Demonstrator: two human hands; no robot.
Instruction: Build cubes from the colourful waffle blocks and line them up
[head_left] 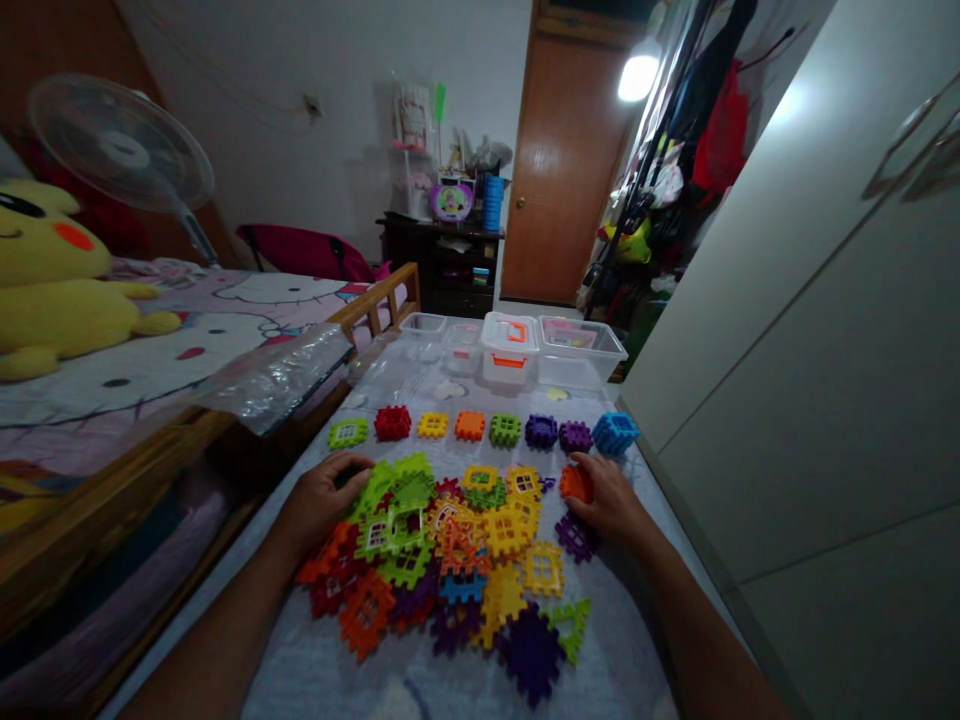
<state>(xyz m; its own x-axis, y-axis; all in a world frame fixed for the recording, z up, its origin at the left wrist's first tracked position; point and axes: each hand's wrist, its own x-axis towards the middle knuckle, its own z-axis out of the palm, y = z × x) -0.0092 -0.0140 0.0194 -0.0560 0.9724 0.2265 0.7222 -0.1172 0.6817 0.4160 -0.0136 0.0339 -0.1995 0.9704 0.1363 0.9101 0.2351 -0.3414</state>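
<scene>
At the right edge of a heap of plastic interlocking tiles [457, 540], my right hand [611, 497] has its fingers closed on an orange interlocking tile [576, 484]. A purple tile [576, 537] lies just below that hand. My left hand [326, 498] rests at the heap's left side, its fingers bent against light green tiles [381, 488]; whether it grips one I cannot tell. Beyond the heap runs a row of tile stacks by colour: light green [348, 433], red [392, 423], yellow [433, 426], orange [470, 426], green [505, 431], purple [541, 431] and blue [615, 433].
Behind the row stand a lidded clear box with orange clasps [510, 350] and an open clear bin [581, 355]. A wooden bed rail [375, 305] borders the left side, with plastic wrap [281, 375] over it. A white cabinet [825, 350] flanks the right.
</scene>
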